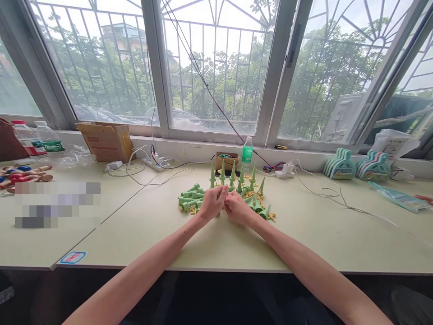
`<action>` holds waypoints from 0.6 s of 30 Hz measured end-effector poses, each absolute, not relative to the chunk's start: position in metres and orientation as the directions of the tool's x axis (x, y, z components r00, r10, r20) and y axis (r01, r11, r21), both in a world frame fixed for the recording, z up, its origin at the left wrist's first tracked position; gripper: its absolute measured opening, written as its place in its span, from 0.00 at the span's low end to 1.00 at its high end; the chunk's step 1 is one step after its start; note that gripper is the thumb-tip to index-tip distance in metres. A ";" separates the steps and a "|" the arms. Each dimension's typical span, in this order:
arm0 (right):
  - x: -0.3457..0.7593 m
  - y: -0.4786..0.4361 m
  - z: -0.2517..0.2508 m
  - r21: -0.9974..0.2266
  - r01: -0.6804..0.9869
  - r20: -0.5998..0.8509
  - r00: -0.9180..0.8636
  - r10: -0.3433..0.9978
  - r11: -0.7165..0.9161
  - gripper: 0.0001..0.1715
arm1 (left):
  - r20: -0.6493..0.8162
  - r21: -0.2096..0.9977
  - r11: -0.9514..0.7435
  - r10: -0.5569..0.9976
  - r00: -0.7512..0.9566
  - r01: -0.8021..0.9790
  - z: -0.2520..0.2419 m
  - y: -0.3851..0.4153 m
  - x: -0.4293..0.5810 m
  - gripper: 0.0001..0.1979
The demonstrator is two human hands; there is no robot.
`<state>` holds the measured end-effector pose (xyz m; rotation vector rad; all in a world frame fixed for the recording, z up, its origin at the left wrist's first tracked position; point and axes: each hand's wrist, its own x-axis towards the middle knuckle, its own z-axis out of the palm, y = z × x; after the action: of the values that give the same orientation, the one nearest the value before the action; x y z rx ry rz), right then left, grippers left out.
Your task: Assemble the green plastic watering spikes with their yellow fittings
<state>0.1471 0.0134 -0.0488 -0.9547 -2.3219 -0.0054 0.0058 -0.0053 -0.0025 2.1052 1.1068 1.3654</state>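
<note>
Cones of green plastic (232,175) standing in a row, two bare hands meeting just in front of them.

Upright at the middle of the pale tabletop (216,253), the cones have ribbed tubes (191,198) lying heaped to their left and toppled cones (265,212) to their right, with small yellow pegs (271,217) scattered among them; left hand (213,201) and right hand (237,208) are curled nearly closed, fingertips together, and whatever they may hold is hidden, so I cannot tell; behind the row sit a small open cardboard box (234,160) and a green-labelled bottle (247,152), with a power strip (157,163) to the left, a larger carton (104,143) farther left, and stacked teal plastic pieces (339,166) well to the right, below the windows (216,72).
</note>
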 end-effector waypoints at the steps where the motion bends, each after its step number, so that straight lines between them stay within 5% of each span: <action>1: 0.147 0.013 -0.049 -0.213 0.637 0.545 -0.551 0.631 0.741 0.15 | 0.576 0.684 -0.605 0.790 0.207 0.406 -0.002 -0.005 0.006 0.21; 18: 0.146 0.006 -0.040 -0.189 0.652 0.585 -0.526 0.618 0.734 0.12 | 0.619 0.654 -0.602 0.774 0.133 0.458 -0.001 -0.005 0.007 0.21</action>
<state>0.1462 0.0057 -0.0399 -0.9541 -2.2904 -0.0701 0.0065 -0.0046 -0.0010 2.1094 1.1979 1.4571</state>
